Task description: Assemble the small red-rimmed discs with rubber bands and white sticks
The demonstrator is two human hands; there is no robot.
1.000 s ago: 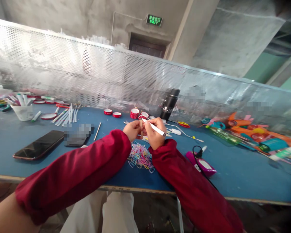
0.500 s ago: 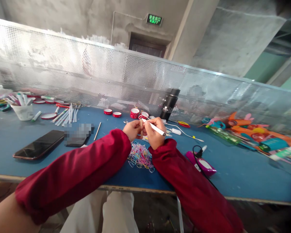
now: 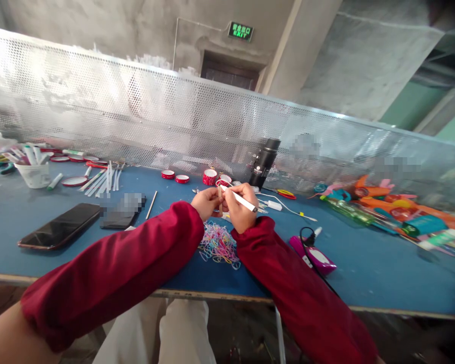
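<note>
Between the fingers of my left hand (image 3: 206, 203) is a small flat wooden stick (image 3: 220, 201), held upright. My right hand (image 3: 243, 208) is closed round a white marker pen (image 3: 242, 200), whose dark end points to the lower right. The pen's other end meets the top of the wooden stick, and the fingers partly hide that spot. Below both hands, on the blue table (image 3: 136, 258), lies a heap of colourful rubber bands (image 3: 220, 243).
Left are a phone (image 3: 60, 226), a black pouch (image 3: 122, 212), a thin stick (image 3: 151, 205), white strips (image 3: 102, 180) and a cup of markers (image 3: 33, 174). Behind stand red tape rolls (image 3: 210, 177) and a black flask (image 3: 264, 164). Right lie a purple packet (image 3: 314, 255) and colourful toys (image 3: 394, 202).
Almost nothing differs. Both hands keep their hold on the stick and the marker pen, and the whole view has shifted very slightly.
</note>
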